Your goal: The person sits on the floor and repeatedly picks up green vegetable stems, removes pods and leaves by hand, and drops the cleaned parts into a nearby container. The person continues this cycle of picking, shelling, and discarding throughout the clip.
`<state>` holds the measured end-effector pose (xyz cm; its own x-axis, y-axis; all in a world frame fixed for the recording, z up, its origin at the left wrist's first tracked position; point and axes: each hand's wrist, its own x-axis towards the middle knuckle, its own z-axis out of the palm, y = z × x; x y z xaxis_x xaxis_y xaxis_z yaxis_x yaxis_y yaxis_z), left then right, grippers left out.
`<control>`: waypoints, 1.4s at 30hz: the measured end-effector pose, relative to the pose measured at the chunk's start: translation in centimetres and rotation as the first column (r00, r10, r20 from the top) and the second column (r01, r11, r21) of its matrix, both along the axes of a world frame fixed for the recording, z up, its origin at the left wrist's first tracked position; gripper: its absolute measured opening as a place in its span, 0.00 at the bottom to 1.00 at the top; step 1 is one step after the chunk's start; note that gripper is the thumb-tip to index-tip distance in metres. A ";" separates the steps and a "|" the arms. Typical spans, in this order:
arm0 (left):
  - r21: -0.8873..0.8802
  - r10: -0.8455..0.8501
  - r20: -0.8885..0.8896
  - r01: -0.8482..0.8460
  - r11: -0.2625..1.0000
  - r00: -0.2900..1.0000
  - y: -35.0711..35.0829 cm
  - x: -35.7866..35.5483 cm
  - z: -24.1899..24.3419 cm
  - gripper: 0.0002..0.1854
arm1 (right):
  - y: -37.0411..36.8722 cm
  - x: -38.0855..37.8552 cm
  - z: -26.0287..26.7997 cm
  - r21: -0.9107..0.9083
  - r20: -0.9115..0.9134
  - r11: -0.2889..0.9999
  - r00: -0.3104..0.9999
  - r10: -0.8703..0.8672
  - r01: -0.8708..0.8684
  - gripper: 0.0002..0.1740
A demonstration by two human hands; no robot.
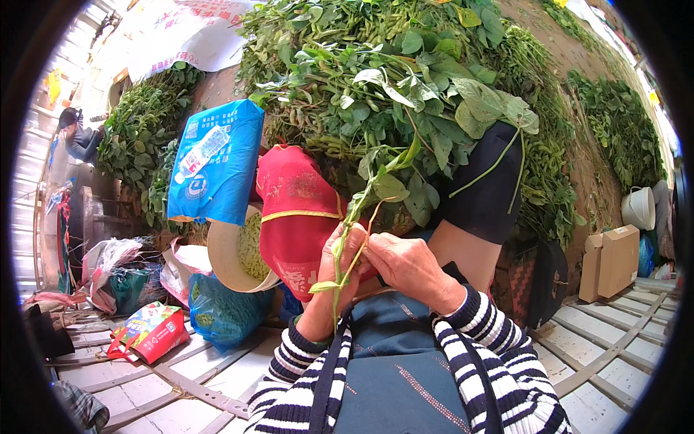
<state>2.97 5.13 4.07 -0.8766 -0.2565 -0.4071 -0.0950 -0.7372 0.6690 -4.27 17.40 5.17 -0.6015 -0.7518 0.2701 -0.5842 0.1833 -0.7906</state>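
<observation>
My left hand is closed around the green stem of a soybean plant, held upright over my lap. The fingertips of my right hand pinch together at a thin, yellowish stalk beside that stem; whether a pod is between them is hidden. Leaves hang from the plant's upper part. Beyond my knees rises a large heap of soybean plants with green pods. A cream bucket holding shelled green beans stands left of the red cloth over my leg.
A blue printed package rests above the bucket. Nearby lie a blue plastic bag and a red printed bag. To the right stand a cardboard box and a white bucket. Another person sits at the far left.
</observation>
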 end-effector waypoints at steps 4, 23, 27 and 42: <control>0.046 -0.010 -0.007 0.010 0.999 1.000 0.0 0.0 0.7 0.11 | 0.2 -0.1 -0.2 -0.155 0.375 0.987 0.926 0.029 0.032 0.09; 0.187 -0.596 -0.153 0.615 0.766 0.788 2.6 0.5 0.9 0.18 | 7.1 -4.1 6.2 -0.194 0.931 0.962 0.346 0.119 0.192 0.07; 0.062 -0.643 -0.153 0.657 0.752 0.750 1.4 -0.4 -0.1 0.16 | 11.9 -6.6 8.8 -0.492 0.640 0.694 0.759 -0.121 0.525 0.07; -0.843 0.030 0.530 0.530 -0.096 0.848 -2.7 -9.0 -14.0 0.12 | 16.1 -18.0 2.8 -0.025 0.305 0.793 0.760 -0.574 0.609 0.11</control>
<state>-6.05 2.40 -9.90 -0.8894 -0.4067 -0.2087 -0.4541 0.7334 0.5059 -22.30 33.45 7.93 -0.9762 -0.1959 0.0927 -0.1527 0.3186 -0.9355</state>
